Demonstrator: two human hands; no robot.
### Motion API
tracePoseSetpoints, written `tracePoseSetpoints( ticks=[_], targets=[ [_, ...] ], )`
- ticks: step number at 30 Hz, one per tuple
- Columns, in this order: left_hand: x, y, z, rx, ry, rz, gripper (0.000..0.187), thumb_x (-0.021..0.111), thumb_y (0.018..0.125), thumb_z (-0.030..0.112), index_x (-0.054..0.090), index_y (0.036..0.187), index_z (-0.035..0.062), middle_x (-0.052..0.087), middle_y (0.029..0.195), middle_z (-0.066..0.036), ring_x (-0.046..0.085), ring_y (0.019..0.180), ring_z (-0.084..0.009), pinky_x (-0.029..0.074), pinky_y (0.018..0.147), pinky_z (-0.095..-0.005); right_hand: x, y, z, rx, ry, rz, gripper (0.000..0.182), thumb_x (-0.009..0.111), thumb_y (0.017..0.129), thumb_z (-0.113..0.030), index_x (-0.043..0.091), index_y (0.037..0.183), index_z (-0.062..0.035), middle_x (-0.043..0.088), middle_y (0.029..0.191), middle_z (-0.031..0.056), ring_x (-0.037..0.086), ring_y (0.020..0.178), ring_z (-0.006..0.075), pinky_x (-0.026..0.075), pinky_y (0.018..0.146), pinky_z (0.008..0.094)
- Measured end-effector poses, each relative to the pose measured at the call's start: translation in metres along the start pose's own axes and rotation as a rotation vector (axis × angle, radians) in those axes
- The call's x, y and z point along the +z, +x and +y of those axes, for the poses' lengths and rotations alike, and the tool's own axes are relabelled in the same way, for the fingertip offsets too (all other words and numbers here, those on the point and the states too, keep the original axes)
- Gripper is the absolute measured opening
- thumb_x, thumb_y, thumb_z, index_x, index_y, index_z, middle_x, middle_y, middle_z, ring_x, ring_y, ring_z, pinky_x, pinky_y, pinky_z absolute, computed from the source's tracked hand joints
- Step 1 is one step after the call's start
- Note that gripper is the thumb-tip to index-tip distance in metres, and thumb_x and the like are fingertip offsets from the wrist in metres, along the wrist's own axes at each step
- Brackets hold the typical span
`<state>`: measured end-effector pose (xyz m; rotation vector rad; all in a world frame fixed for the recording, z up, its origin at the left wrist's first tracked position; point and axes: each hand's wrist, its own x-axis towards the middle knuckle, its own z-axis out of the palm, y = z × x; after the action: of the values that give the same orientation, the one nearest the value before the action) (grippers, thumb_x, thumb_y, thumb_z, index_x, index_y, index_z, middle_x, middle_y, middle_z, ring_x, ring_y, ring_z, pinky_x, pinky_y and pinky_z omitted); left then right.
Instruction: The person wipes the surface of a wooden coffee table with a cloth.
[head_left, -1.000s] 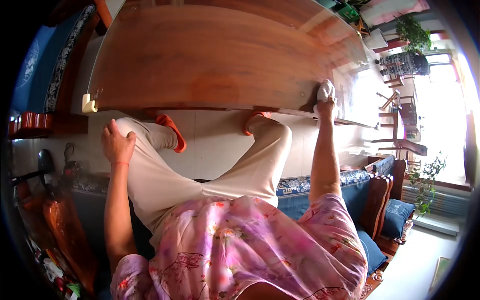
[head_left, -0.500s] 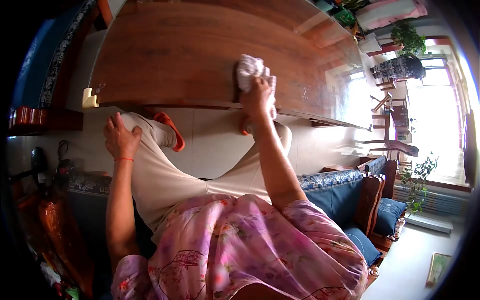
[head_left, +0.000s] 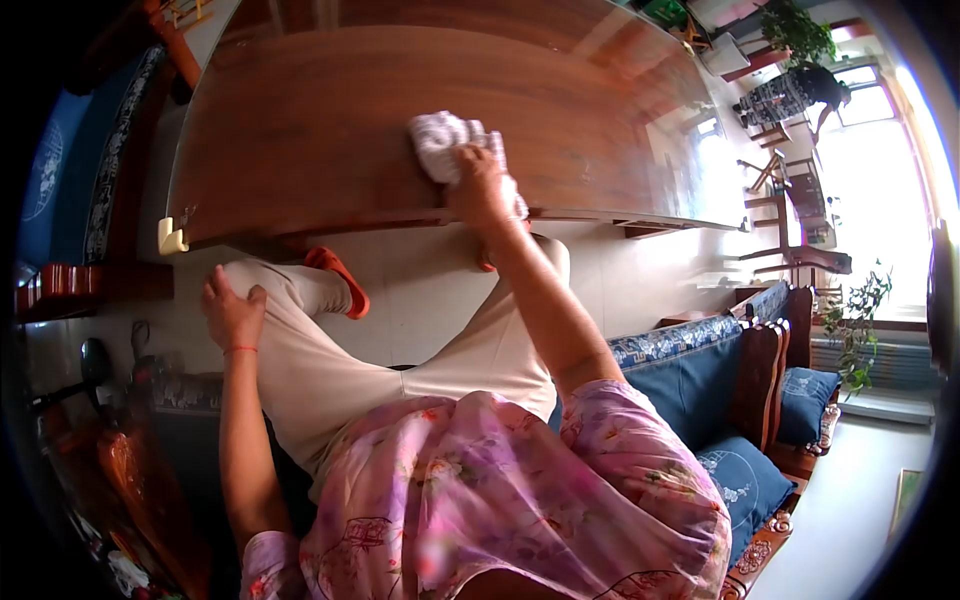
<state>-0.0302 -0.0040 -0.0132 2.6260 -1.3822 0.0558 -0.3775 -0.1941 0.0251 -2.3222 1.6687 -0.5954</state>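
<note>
The person sits on a blue-cushioned wooden sofa [head_left: 700,385] in the lower right of the frame, facing a long wooden counter [head_left: 300,130] with a glossy top that spans the upper part of the frame. The right hand [head_left: 480,185] is stretched forward over the near edge of the counter, just above centre frame, and presses down on a crumpled white cloth [head_left: 440,140]. The fingers of that hand are curled together over the cloth, gripping it against the counter top; most of the cloth bunches out to the upper left of the hand. The left hand [head_left: 232,312] lies at the left of the frame on the left knee of the light trousers [head_left: 330,360], fingers slightly apart and flat on the fabric, holding nothing; a thin red band circles the wrist. An orange slipper [head_left: 340,280] shows on the foot beneath the counter's near edge. A cream corner guard [head_left: 170,238] sits on the counter's left near corner. Bright windows and potted plants [head_left: 860,330] occupy the right of the frame. A pink floral garment [head_left: 480,490] fills the lower centre.
</note>
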Motion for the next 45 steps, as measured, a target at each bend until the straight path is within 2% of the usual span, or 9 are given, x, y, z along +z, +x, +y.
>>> tracePoseSetpoints(
  ticks=[3,7,12,17,28,34,39,43,45],
  targets=[
    [-0.012,-0.003,0.009,-0.067,0.017,-0.07,0.066,0.057,0.073,0.031,0.042,0.132,0.0064,0.043,0.135,-0.018,0.043,0.122,-0.035,0.042,0.097,-0.0421,-0.034,-0.004,0.069,0.14,-0.122,0.034,0.051,0.057,0.066,-0.009,0.057,0.116,-0.0025,0.055,0.121,0.0196,0.042,0.125,0.034,0.022,0.112,0.0435],
    [-0.001,-0.001,0.001,-0.02,0.033,-0.037,0.067,0.057,0.072,0.031,0.042,0.132,0.0061,0.041,0.136,-0.018,0.041,0.124,-0.0354,0.041,0.099,-0.0418,-0.055,-0.017,0.191,0.208,-0.368,0.219,0.05,0.063,0.062,-0.015,0.06,0.111,-0.0066,0.052,0.127,0.0183,0.041,0.124,0.0393,0.037,0.102,0.0445],
    [-0.003,-0.001,0.006,0.008,0.056,-0.018,0.066,0.056,0.072,0.031,0.043,0.132,0.0063,0.043,0.135,-0.018,0.042,0.122,-0.0359,0.04,0.099,-0.0421,-0.121,-0.034,0.241,0.722,-0.44,0.088,0.057,0.058,0.072,-0.025,0.051,0.125,-0.009,0.043,0.134,0.0084,0.042,0.12,0.0366,0.044,0.095,0.0469],
    [-0.011,0.0,0.012,-0.002,0.059,-0.03,0.063,0.056,0.072,0.031,0.044,0.13,0.0061,0.044,0.133,-0.017,0.044,0.12,-0.0358,0.041,0.098,-0.0423,-0.114,-0.03,0.384,0.833,-0.384,0.217,0.049,0.056,0.076,-0.025,0.056,0.12,-0.0024,0.061,0.111,0.0257,0.059,0.104,0.0395,0.047,0.088,0.0455],
    [-0.016,0.008,0.029,-0.021,0.121,-0.114,0.064,0.058,0.073,0.034,0.044,0.131,0.0097,0.041,0.136,-0.016,0.041,0.124,-0.0337,0.047,0.092,-0.0454,-0.075,0.014,0.141,0.623,-0.574,-0.002,0.052,0.059,0.071,-0.025,0.055,0.121,-0.0115,0.044,0.128,0.0158,0.048,0.113,0.0394,0.045,0.092,0.0472],
    [-0.011,0.008,0.026,0.0,0.079,-0.08,0.067,0.061,0.071,0.033,0.044,0.131,0.0108,0.041,0.136,-0.014,0.041,0.121,-0.0333,0.048,0.085,-0.0486,-0.026,0.036,0.032,0.326,-0.458,-0.037,0.054,0.06,0.067,-0.018,0.055,0.117,-0.0019,0.057,0.116,0.0227,0.057,0.106,0.0376,0.044,0.095,0.044],
    [-0.012,0.008,0.022,-0.014,0.034,-0.072,0.065,0.063,0.068,0.032,0.046,0.127,0.0104,0.042,0.133,-0.013,0.042,0.119,-0.0336,0.049,0.081,-0.0513,0.017,0.054,-0.065,0.18,-0.295,-0.162,0.054,0.062,0.067,-0.018,0.055,0.119,-0.0076,0.057,0.12,0.017,0.052,0.114,0.0338,0.039,0.101,0.0444],
    [-0.019,0.008,0.025,-0.034,0.06,-0.068,0.062,0.063,0.067,0.03,0.047,0.124,0.0105,0.044,0.129,-0.013,0.044,0.117,-0.0334,0.051,0.08,-0.0501,0.083,0.061,-0.128,-0.096,-0.192,-0.114,0.047,0.061,0.069,-0.021,0.055,0.112,-0.0035,0.06,0.11,0.0175,0.056,0.107,0.0304,0.038,0.1,0.0413],
    [-0.025,0.007,0.028,-0.06,0.051,-0.085,0.06,0.062,0.067,0.028,0.048,0.123,0.0092,0.045,0.129,-0.012,0.045,0.117,-0.0324,0.05,0.081,-0.0505,0.125,0.06,-0.16,-0.256,-0.219,-0.06,0.031,0.045,0.09,-0.021,0.054,0.116,-0.0057,0.058,0.113,0.017,0.06,0.098,0.0318,0.05,0.083,0.0435]
  ],
)
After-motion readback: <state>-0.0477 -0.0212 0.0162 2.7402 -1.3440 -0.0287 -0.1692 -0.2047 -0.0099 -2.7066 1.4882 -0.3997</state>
